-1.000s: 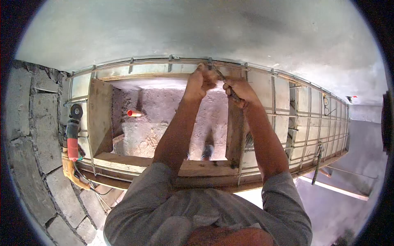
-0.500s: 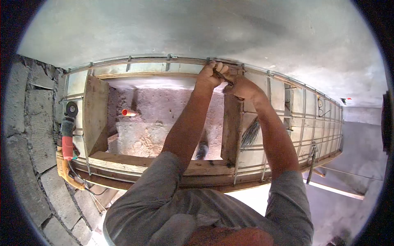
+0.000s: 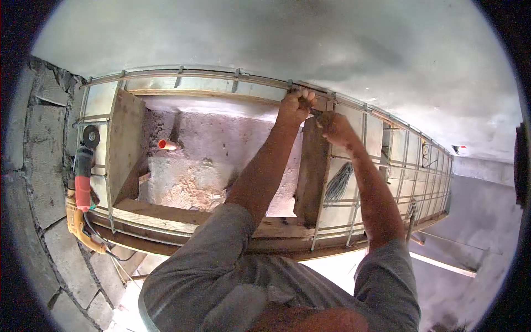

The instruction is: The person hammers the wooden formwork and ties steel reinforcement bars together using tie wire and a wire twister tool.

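Note:
My left hand (image 3: 297, 104) is closed at the rebar along the wall edge, above the corner of the framed opening; what its fingers pinch is too small to make out. Just to its right, my right hand (image 3: 335, 128) is wrapped round a dark tool (image 3: 316, 112), whose tip points at the left hand. Thin steel bars (image 3: 260, 79) run along the wall beneath both hands. The upright wooden board (image 3: 313, 171) of the opening stands below them. A bundle of tie wire (image 3: 339, 182) lies on the panel beside my right forearm.
An angle grinder (image 3: 83, 177) with a red and yellow body lies at the left by the block wall (image 3: 48, 127). An orange pipe end (image 3: 167, 145) shows inside the opening. Crossed rebar (image 3: 423, 185) covers the panels to the right. A pale wall (image 3: 265, 39) rises behind.
Both hands have come closer together and shifted right along the bars. The wire bundle has come into fuller view. The whole view has turned a little.

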Action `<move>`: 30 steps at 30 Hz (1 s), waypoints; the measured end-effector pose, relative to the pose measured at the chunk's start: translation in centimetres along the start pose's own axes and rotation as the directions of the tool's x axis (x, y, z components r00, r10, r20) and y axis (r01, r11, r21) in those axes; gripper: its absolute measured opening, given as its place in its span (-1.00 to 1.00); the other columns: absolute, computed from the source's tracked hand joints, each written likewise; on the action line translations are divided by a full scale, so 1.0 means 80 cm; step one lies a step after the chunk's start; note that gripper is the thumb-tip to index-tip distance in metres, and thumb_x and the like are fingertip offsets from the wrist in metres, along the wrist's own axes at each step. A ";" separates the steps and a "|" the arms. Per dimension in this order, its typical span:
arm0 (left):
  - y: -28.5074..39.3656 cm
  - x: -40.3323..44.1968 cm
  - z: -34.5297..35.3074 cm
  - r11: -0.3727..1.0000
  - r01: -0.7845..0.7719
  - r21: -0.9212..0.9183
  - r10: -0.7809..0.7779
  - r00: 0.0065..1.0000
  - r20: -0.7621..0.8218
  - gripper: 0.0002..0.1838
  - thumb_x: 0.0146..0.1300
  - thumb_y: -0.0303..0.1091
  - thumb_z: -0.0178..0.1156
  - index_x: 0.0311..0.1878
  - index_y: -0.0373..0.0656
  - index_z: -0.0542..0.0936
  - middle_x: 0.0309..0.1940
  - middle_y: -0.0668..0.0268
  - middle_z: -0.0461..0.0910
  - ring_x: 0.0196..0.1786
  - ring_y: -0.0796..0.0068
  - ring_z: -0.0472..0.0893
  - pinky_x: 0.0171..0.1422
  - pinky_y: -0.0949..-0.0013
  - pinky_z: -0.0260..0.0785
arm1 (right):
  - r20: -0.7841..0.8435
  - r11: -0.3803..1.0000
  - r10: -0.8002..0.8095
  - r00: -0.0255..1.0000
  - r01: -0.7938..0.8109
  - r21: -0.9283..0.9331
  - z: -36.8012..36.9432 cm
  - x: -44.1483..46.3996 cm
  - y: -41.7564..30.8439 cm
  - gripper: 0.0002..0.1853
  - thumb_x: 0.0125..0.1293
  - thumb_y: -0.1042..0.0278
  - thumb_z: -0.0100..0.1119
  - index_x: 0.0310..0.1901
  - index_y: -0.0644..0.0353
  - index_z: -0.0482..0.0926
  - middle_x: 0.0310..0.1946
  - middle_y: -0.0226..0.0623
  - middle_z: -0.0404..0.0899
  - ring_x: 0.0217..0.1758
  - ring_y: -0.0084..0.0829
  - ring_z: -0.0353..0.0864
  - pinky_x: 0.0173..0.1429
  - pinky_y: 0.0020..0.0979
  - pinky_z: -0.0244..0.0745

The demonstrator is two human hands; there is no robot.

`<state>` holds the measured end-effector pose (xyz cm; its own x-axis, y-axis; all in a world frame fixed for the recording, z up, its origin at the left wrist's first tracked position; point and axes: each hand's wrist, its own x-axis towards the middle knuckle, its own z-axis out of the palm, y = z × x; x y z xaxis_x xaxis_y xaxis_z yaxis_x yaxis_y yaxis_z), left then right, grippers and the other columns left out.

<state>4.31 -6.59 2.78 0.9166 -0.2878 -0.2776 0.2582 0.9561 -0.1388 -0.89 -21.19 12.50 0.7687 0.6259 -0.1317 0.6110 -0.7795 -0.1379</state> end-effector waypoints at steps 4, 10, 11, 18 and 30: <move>0.007 -0.001 -0.009 0.998 0.027 0.052 -0.031 0.998 0.062 -0.74 0.30 -0.24 0.11 -0.45 -0.20 0.49 -0.49 0.21 0.53 -0.36 0.21 0.56 -0.25 0.10 0.51 | 0.499 -0.061 0.329 0.802 -0.509 0.858 0.012 -0.016 -0.044 -0.81 0.35 0.17 0.07 -0.28 0.10 0.53 -0.56 -0.47 0.46 -0.61 -0.62 0.38 -0.63 -0.59 0.25; 0.016 -0.038 0.018 0.984 0.095 0.152 -0.082 0.993 -0.085 -0.64 0.45 -0.07 -0.12 -0.07 -0.18 0.48 -0.34 0.11 0.59 -0.35 0.20 0.61 -0.28 0.11 0.56 | 0.603 -0.475 0.408 0.686 -0.405 0.781 -0.034 0.024 -0.127 -0.78 0.41 0.17 0.02 -0.37 0.06 0.44 -0.56 -0.55 0.35 -0.62 -0.71 0.28 -0.66 -0.64 0.13; 0.017 -0.042 0.018 0.985 0.132 0.108 -0.126 0.991 -0.053 -0.59 0.44 -0.03 -0.12 0.05 -0.18 0.44 -0.19 0.06 0.58 -0.29 0.17 0.63 -0.23 0.10 0.58 | 0.607 -0.610 0.378 0.699 -0.305 0.731 -0.033 0.031 -0.131 -0.78 0.41 0.17 0.03 -0.37 0.05 0.44 -0.56 -0.56 0.35 -0.63 -0.71 0.27 -0.66 -0.64 0.12; -0.019 -0.054 -0.008 0.988 0.002 -0.152 0.061 0.912 0.406 -0.45 0.39 0.03 0.00 0.24 -0.20 0.35 0.25 0.02 0.35 -0.26 0.28 0.55 -0.09 0.21 0.48 | 0.442 -0.815 0.290 0.849 -0.023 0.578 0.010 0.087 -0.141 -0.82 0.36 0.19 0.12 -0.36 0.05 0.46 -0.55 -0.54 0.36 -0.59 -0.66 0.33 -0.61 -0.59 0.19; -0.014 -0.048 0.027 0.951 -0.241 0.192 0.203 0.959 0.198 -0.69 0.40 -0.02 0.01 -0.23 -0.07 0.50 -0.30 0.31 0.58 -0.21 0.39 0.57 -0.03 0.32 0.44 | 0.014 0.974 0.161 0.987 -0.156 -0.164 -0.129 0.073 -0.128 -0.78 0.07 0.36 0.20 -0.25 0.26 0.54 -0.30 -0.06 0.64 -0.27 -0.04 0.64 -0.14 -0.12 0.53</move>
<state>1.12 -6.45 6.08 0.9918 -0.0707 -0.1063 0.0831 0.9896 0.1175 -0.67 -9.82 23.24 0.8541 0.4927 -0.1663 0.5061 -0.8612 0.0474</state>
